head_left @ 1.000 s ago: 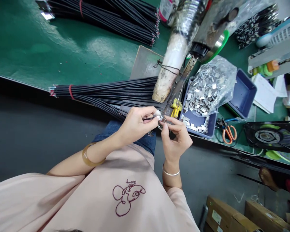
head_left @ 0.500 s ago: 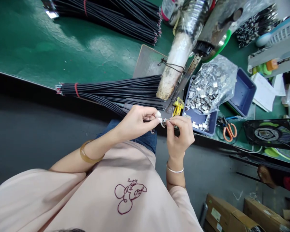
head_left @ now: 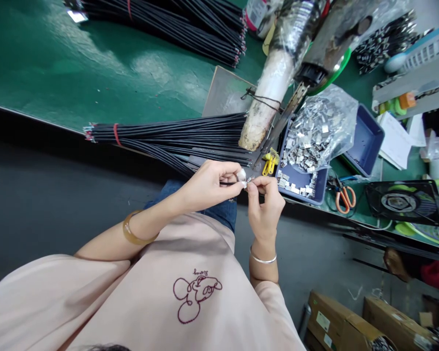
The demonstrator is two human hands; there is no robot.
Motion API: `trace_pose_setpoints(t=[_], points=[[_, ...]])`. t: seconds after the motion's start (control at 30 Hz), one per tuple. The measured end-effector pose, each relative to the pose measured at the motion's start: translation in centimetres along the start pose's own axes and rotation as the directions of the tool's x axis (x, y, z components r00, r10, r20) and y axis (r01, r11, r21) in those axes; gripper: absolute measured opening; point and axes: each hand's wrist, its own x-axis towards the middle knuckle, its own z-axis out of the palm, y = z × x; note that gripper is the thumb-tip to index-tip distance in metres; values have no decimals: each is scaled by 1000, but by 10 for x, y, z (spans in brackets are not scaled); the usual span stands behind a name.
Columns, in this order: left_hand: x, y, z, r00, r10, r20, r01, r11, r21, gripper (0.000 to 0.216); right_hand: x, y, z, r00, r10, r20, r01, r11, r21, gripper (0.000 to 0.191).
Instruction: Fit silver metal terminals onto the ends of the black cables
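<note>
My left hand (head_left: pixel 214 187) pinches a black cable (head_left: pixel 226 183) near its end, with white wrapping on the fingertips. Against that cable end, my right hand (head_left: pixel 265 200) closes thumb and finger on a small silvery metal piece (head_left: pixel 249 181), mostly covered by the fingers. The two sets of fingertips nearly meet just off the bench edge. Behind them lies a bundle of black cables (head_left: pixel 168 134), tied with a red band near its left end. A blue tray (head_left: pixel 320 187) of small metal connector shells (head_left: pixel 305 151), partly in a clear bag, stands right of my right hand.
A white-wrapped pipe (head_left: pixel 265 97) slants down over the bench (head_left: pixel 95 78). Near the tray are yellow snips (head_left: pixel 269 163), orange-handled pliers (head_left: pixel 346 199) and a black fan (head_left: pixel 404 201). Another cable bundle (head_left: pixel 168 24) lies at the back. Cardboard boxes (head_left: pixel 336 317) stand on the floor, lower right.
My right hand has moved slightly left, closer to my left fingertips and the cable end. My left hand stays almost in place, and the view has shifted a little.
</note>
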Motion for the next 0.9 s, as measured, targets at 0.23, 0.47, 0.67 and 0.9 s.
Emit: trace_pose_setpoints(t=[0.23, 0.47, 0.67, 0.9], points=[[3, 1, 6, 997, -24, -69, 20, 998, -65, 13, 2, -2, -8, 847, 165, -505, 2, 949, 314, 7], [9, 0, 12, 988, -32, -148, 20, 996, -82, 14, -5, 6, 3, 960, -56, -275, 78, 995, 67, 16], [13, -1, 16, 975, -35, -221, 28, 999, -33, 14, 0, 10, 11, 977, -33, -209, 54, 994, 95, 7], [14, 2, 15, 971, -11, -239, 3, 1000, -31, 16, 10, 2, 6, 973, -81, -218, 90, 995, 35, 12]])
